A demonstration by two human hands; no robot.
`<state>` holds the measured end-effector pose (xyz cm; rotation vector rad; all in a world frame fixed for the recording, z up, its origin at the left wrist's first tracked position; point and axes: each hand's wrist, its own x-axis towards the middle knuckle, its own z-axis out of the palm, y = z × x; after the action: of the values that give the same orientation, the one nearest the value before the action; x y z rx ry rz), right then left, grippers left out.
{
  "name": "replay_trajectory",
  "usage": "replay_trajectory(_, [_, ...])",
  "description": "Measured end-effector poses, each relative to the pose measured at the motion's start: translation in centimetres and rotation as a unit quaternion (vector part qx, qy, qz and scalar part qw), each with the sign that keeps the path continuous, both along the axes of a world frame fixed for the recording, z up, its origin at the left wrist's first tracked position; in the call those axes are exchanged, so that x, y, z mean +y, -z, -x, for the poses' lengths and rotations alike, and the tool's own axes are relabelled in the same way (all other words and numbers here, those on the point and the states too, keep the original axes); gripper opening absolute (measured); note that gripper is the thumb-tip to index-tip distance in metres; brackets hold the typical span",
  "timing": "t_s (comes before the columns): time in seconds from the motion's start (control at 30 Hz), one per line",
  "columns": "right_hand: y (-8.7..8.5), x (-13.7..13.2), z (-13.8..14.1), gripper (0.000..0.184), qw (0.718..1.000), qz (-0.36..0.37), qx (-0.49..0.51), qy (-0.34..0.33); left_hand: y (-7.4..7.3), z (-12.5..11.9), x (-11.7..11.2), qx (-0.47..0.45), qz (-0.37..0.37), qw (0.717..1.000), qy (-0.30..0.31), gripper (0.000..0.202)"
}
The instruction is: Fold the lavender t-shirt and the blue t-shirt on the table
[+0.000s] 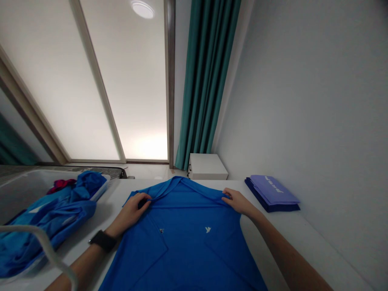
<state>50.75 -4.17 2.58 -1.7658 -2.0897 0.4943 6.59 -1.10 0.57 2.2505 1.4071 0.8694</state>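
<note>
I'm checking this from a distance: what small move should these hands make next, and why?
Probably draw both hands slightly apart to smooth the blue shirt: the left hand pinches it near the collar, the right hand is at the opposite shoulder, and a crease seems to run between them.

I'm getting strong glare off the window [142,93], and the ceiling lamp [142,9] is blown out — edges look warped, wall [303,101] pretty dim.

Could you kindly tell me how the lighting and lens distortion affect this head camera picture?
In the head view, the frosted glass panel glares brightly near its bottom edge, the blue shirt sits dimmer but stays fairly sharp, and wide-angle distortion visibly slants the panel's frame.
</note>
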Motion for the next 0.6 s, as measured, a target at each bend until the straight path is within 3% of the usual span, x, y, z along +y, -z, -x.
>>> replay_trajectory(0.17, [0.4,-0.2,-1.2,0.014,0.999,-0.002,-0.006,0.034,0.1,0.2,0.1,-0.028,0.004,0.999,-0.029,0.035])
replay_trajectory(0.27, [0.1,0.1,-2.0,0.019,0.999,-0.002,-0.005,0.05,-0.4,0.5,0.4,-0.025,-0.05,0.997,-0.056,0.035])
replay_trajectory(0.4, [-0.4,1.1,-2.4,0.019,0.987,0.049,0.095,0.12,-1.7,1.2,1.3,-0.001,-0.117,0.984,-0.134,0.033])
replay_trajectory(0.5, [-0.7,2.3,-2.1,0.023,0.962,0.046,0.197,0.184,-2.9,1.4,2.4,-0.024,-0.076,0.978,-0.193,0.032])
replay_trajectory(0.6, [-1.0,3.7,-1.5,0.019,0.929,0.026,0.303,0.208,-4.0,1.3,4.0,-0.099,-0.012,0.972,-0.212,0.028])
